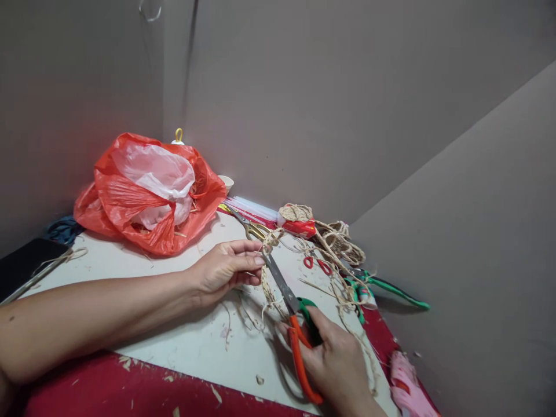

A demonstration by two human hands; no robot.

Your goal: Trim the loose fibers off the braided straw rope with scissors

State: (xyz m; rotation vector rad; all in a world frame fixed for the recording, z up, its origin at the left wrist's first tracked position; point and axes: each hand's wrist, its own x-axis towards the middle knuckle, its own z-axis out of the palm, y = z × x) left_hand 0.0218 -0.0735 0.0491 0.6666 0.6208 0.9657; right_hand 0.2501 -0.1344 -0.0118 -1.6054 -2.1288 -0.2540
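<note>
My left hand (228, 267) pinches a thin braided straw cord (266, 282) between thumb and fingers, above the white board (174, 327). The cord curves upward past the fingertips and hangs down below them. My right hand (332, 353) grips scissors (284, 284) with one orange and one green handle. Their blades point up and left, and the tips reach the braid right beside my left fingertips. The blades look closed or nearly so; whether straw lies between them I cannot tell.
A red plastic bag (130, 214) stands back left, near a black flat object (30, 266). Brass-handled scissors (256, 231), coiled straw braids (343, 246) and green-handled pliers (399, 292) lie along the back and right. Straw scraps litter the red surface (143, 388). Grey walls rise behind.
</note>
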